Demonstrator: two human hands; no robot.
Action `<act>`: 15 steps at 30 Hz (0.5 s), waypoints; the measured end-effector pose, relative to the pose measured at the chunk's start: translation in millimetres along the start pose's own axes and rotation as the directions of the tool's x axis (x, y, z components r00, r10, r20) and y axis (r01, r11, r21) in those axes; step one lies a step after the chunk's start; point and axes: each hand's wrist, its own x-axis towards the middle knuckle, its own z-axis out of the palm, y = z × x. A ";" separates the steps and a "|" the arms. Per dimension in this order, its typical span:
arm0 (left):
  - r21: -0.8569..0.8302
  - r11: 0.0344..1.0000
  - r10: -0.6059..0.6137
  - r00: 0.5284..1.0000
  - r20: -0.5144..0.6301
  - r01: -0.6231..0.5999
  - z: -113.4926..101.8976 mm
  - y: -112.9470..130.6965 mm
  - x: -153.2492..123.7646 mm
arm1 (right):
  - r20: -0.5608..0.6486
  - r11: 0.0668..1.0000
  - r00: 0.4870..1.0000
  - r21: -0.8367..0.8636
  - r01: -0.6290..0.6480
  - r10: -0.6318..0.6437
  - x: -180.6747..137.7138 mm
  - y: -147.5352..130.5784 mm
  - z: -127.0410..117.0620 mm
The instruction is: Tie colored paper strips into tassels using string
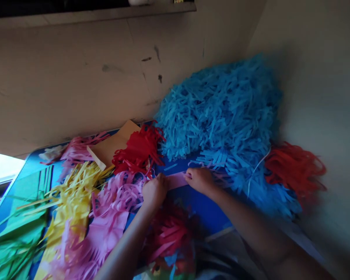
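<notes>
Pink strip (176,181), pinched by left fingers (162,181) and right fingers (190,175), has bare tabletop (202,210) along its near edge.

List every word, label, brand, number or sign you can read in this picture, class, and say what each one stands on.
No readable text.
Small yellow-and-dark item on the shelf: too small and cut off to tell if it bears writing.
Dark marks on the wall: no letters.
Pink paper strip between the hands: no writing visible.
</notes>
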 end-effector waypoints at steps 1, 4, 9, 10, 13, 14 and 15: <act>0.007 1.000 0.013 1.000 -0.021 -0.013 0.7 -0.5 -0.6 | -0.007 1.000 1.000 -0.006 0.002 -0.002 0.4 1.1 -1.8; 0.043 0.996 0.085 0.988 -0.132 -0.080 1.2 -2.9 -3.1 | -0.052 0.999 0.998 -0.027 -0.021 0.019 0.7 6.0 -15.0; 0.129 0.890 0.454 0.881 -0.137 -0.438 -3.0 -6.2 -2.3 | -0.194 0.992 0.976 -0.093 0.086 -0.103 -10.8 4.8 -37.3; 0.139 0.858 0.510 0.853 -0.112 -0.495 -4.3 -6.3 -2.4 | -0.157 0.970 0.958 -0.089 0.228 -0.239 -13.9 2.2 -37.5; 0.183 0.801 0.592 0.800 -0.098 -0.570 -6.6 -6.9 -6.7 | 0.015 0.841 0.841 -0.023 0.540 -0.540 -18.3 -4.6 -30.4; 0.196 0.792 0.604 0.788 -0.120 -0.578 -6.4 -7.7 -8.9 | 0.044 0.832 0.831 -0.018 0.555 -0.554 -17.4 -5.1 -27.1; 0.206 0.788 0.611 0.778 -0.148 -0.580 -5.7 -9.0 -11.0 | 0.055 0.840 0.840 -0.025 0.542 -0.540 -15.5 -4.5 -24.2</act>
